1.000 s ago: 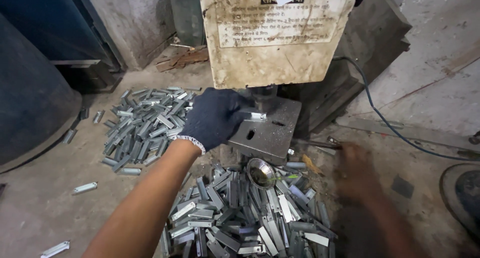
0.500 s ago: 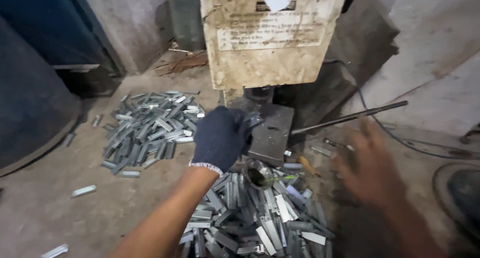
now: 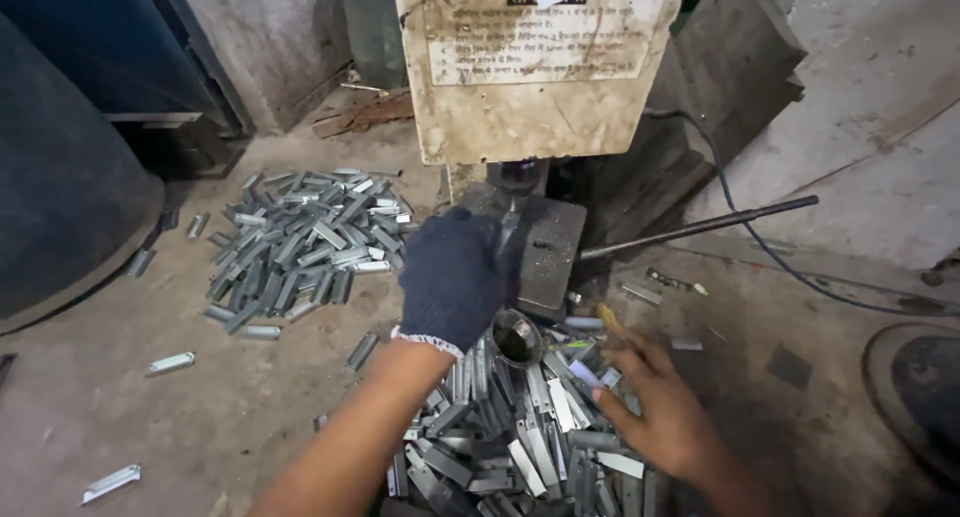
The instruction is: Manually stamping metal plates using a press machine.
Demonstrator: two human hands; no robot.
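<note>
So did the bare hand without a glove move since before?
Yes. The bare right hand came down from beside the grey metal press block onto the near pile of shiny metal strips.

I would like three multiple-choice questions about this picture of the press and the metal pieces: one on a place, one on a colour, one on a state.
1. Where does the left hand rest?
A. on the block of the press
B. on the far pile
C. on the dark drum

2. What colour is the glove on that hand?
A. yellow
B. dark blue
C. white

3. How is the right hand?
A. gloved, lifted high
B. bare, gripping the lever
C. bare, low over the near pile

Answers:
1. A: the gloved hand lies against the metal block under the press, apart from the far pile.
2. B: the knit glove is dark blue with a pale cuff.
3. C: it has no glove and reaches into the near pile, away from the lever.
</note>
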